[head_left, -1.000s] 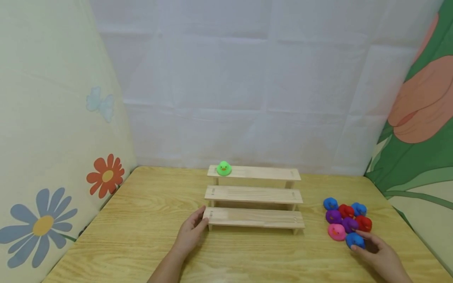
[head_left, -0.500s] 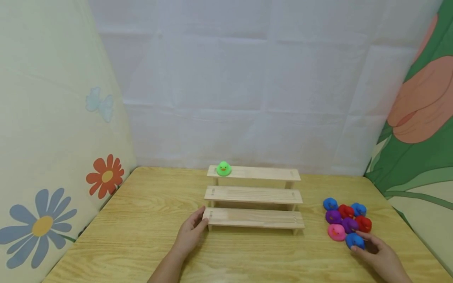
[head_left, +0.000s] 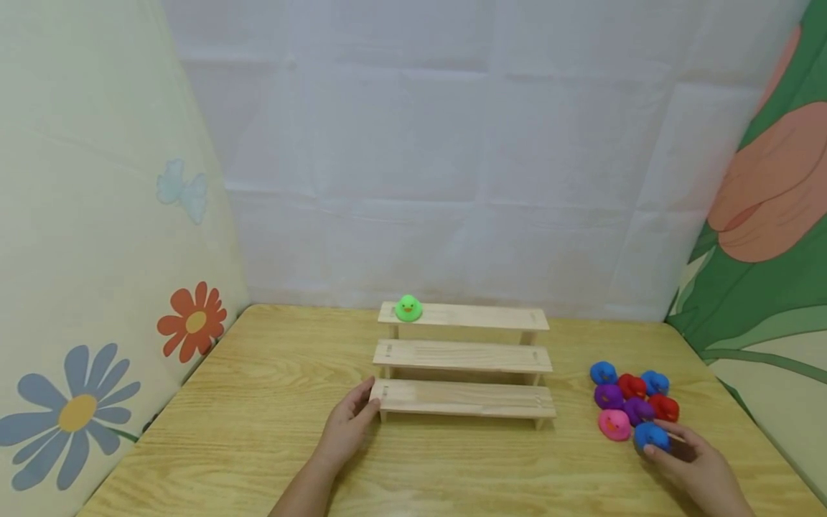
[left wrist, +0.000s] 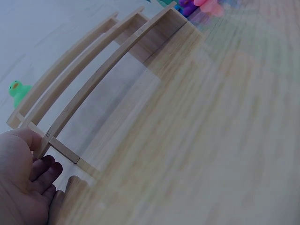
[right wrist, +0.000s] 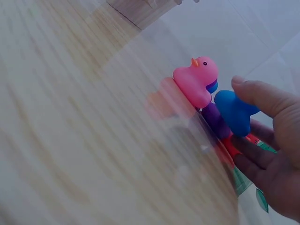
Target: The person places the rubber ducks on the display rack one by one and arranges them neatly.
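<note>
My right hand (head_left: pixel 701 470) pinches a blue rubber duck (head_left: pixel 651 437) between thumb and fingers at the near side of a group of ducks. In the right wrist view this blue duck (right wrist: pixel 232 112) is tilted, just beside a pink rubber duck (right wrist: pixel 197 82). My left hand (head_left: pixel 349 424) holds the left end of the lowest step of a three-tier wooden display stand (head_left: pixel 465 398). Its thumb and fingers lie at the board's end in the left wrist view. A green rubber duck (head_left: pixel 408 309) sits at the left end of the top step.
Behind the held duck are purple ducks (head_left: pixel 609 396), red ducks (head_left: pixel 663 409) and more blue ducks (head_left: pixel 604 373), packed close together to the right of the stand. A white cloth (head_left: pixel 413 158) hangs behind the wood-grain table (head_left: pixel 271 402). Flower-printed cloths (head_left: pixel 116 287) flank both sides.
The blue duck in my right hand has shifted slightly right and up, away from the pink one. My left hand and the stand have stayed in place.
</note>
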### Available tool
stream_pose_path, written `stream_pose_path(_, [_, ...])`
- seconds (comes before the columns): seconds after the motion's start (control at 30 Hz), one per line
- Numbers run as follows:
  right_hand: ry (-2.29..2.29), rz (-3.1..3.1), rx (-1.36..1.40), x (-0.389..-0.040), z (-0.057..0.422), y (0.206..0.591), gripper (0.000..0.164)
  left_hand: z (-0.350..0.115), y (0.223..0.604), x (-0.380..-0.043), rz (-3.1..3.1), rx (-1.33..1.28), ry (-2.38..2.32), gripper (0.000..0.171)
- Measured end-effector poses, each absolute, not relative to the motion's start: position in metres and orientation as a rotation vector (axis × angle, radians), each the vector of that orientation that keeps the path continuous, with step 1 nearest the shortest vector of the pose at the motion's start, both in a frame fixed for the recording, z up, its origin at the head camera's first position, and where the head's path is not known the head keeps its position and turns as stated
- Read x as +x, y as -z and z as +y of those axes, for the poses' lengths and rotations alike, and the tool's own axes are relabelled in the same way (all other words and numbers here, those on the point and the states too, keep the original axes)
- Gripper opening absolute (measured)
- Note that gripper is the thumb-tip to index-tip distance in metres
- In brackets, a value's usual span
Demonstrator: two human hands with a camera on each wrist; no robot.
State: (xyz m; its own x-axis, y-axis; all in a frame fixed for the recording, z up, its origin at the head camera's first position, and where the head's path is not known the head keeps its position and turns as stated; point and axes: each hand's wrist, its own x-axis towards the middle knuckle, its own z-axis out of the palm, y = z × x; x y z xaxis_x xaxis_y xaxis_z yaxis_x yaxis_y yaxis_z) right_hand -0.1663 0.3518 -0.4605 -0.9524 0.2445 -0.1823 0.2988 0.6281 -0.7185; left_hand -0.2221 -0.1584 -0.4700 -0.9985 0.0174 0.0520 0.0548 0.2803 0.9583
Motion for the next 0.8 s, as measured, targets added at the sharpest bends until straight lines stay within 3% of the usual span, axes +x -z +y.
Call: stream_pose_path(0.8, [1.364,2.867,0.408,-0.17,0.327,0.442,0.072,-0.157,0.471,-0.223,-2.486,-0.078,1.85,0.052])
